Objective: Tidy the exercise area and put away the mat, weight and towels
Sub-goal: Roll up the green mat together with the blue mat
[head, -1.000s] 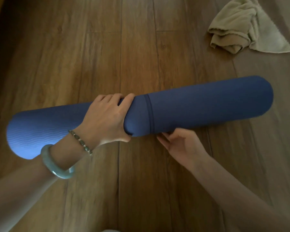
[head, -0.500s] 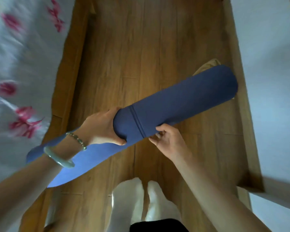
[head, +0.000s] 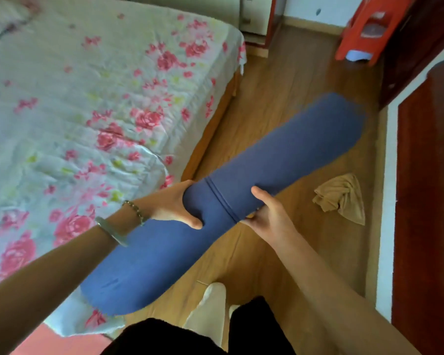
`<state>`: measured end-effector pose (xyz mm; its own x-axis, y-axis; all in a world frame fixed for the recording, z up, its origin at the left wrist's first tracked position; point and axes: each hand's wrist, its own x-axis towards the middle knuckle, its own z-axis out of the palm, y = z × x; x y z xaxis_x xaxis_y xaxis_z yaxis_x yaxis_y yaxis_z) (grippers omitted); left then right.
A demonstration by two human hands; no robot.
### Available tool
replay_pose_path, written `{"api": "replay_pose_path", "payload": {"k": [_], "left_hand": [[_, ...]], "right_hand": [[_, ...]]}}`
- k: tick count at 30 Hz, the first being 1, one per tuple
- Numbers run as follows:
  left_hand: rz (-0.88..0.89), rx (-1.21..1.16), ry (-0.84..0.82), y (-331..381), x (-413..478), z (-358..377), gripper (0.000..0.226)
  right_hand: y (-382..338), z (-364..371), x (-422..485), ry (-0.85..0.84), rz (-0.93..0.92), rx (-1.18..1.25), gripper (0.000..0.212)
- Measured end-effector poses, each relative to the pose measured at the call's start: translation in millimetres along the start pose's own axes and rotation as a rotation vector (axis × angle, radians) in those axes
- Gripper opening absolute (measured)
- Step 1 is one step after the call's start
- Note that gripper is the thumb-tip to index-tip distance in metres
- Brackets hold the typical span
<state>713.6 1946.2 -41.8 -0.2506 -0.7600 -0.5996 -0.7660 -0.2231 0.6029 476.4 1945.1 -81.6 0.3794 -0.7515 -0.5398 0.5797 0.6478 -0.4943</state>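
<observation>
A rolled blue mat (head: 279,155) hangs in the air at waist height, slanting from lower left to upper right over the floor. My left hand (head: 173,204) grips it at the middle from the left, thumb underneath. From below and to the right, my right hand (head: 268,210) holds the same roll beside its dark strap, thumb up on the near side. A crumpled tan towel (head: 342,197) lies on the wooden floor to the right, beyond the mat. No weight shows in view.
A bed with a pink-flowered cover (head: 87,111) fills the left side. An orange plastic stool (head: 364,26) stands at the far right by dark red cabinets (head: 431,175). A strip of wooden floor (head: 287,80) runs between bed and cabinets. My feet in white socks (head: 212,311) show below.
The mat has come up off the floor and tilted, carried in both hands. The view has swung up from the floor to the bed and room; my right hand now holds the roll from below.
</observation>
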Motion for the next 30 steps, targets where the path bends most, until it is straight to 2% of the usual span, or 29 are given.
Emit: {"api": "replay_pose_path", "payload": {"k": [6,8,10,15,18,22,30], "left_hand": [[-0.081,-0.130,0.157,-21.5,-114.7,-2.1,0.078],[-0.125,-0.165,0.215,-33.2,-151.4,5.8,0.083],[-0.161,-0.216,0.275,-46.4,-187.4,17.2,0.072],[-0.293,-0.361,0.430,-82.8,-283.4,50.4,0.071],[-0.386,-0.430,0.543,-106.1,-342.6,67.3,0.084],[-0.461,-0.560,0.662,-145.9,-418.5,90.7,0.091],[-0.517,-0.744,0.762,-237.8,-556.8,108.0,0.072]], "right_hand": [[27.9,72.0,-37.5,-0.098,0.176,-0.083,0.051],[44.7,90.4,-47.6,-0.132,0.218,-0.135,0.053],[64.6,107.4,-55.9,-0.152,0.263,-0.199,0.059],[122.6,161.0,-79.2,-0.264,0.391,-0.414,0.040],[166.4,197.3,-91.1,-0.354,0.467,-0.531,0.028],[236.4,246.2,-108.2,-0.482,0.569,-0.648,0.030],[380.2,343.1,-151.4,-0.611,0.709,-0.766,0.027]]}}
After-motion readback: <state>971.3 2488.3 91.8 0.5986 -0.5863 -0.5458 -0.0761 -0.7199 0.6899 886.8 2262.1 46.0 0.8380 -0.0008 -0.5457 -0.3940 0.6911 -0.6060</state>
